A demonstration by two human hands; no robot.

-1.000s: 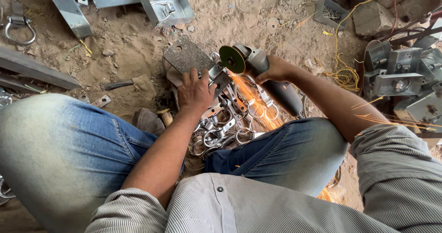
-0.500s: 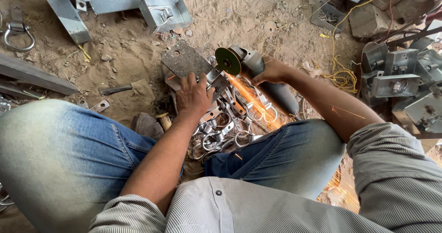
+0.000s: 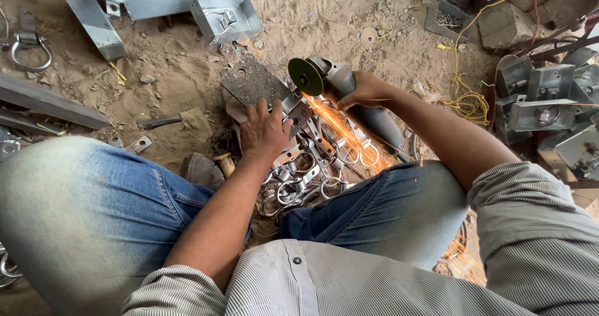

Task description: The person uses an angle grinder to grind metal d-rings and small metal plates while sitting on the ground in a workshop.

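The small metal fitting [image 3: 298, 106] I am grinding lies on a dark steel plate [image 3: 253, 81] on the sandy ground, just ahead of my knees, and my left hand [image 3: 265, 131] lies spread flat over it, fingers open and pressing down rather than wrapped around anything. My right hand [image 3: 365, 91] is clenched around the grey body of the angle grinder [image 3: 331, 79], whose green disc [image 3: 305, 76] stands on edge and touches the fitting at its far side. Orange sparks [image 3: 340, 129] stream from that contact back toward my lap, so I judge the cut or clean-up on this piece to be under way and not finished; how much metal remains I cannot tell, since my left hand and the glare hide the edge. Just behind my left hand, between my knees, lies a heap of shiny ring-and-bracket fittings [image 3: 306, 172]; I cannot tell which of them are ground and which wait. A hammer [image 3: 178, 121] rests to the left of the plate, near but apart from it. Farther out, galvanised channel sections [image 3: 224, 16] lie at the top, boxy brackets [image 3: 540, 97] are stacked at the right, and a yellow cord [image 3: 465, 101] curls beside them.
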